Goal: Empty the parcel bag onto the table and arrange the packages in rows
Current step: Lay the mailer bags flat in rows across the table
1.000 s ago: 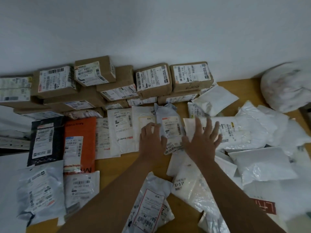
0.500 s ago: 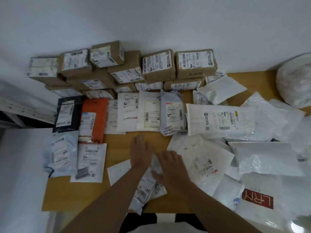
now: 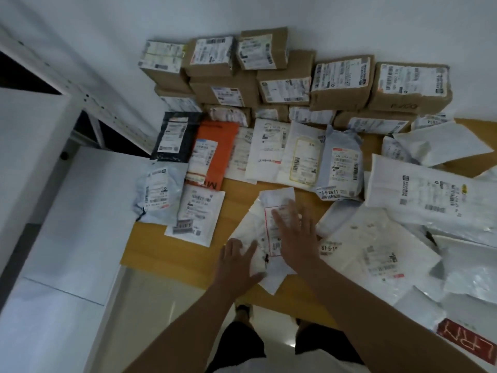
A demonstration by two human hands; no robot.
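A white mailer with a red-edged label [image 3: 265,232] lies on the wooden table [image 3: 188,254] near its front edge. My left hand [image 3: 236,262] presses flat on its lower left corner, fingers spread. Over its right side lies my right hand [image 3: 297,238], open and flat too. Behind it runs a row of flat mailers: black [image 3: 174,135], orange [image 3: 212,154], white [image 3: 271,149] and grey [image 3: 340,162]. Brown cardboard boxes [image 3: 285,84] are stacked along the wall. Two more mailers [image 3: 199,211] start a nearer row at the left.
A loose heap of white mailers [image 3: 403,238] covers the table's right side, one with red letters [image 3: 468,345] at the front right. White metal shelving [image 3: 67,103] stands to the left. The table's front edge is just under my forearms.
Both hands pulled back from the grey mailer in the row to the front of the table, settled on the white mailer with the red-edged label and slid it up and left. The camera tilted down.
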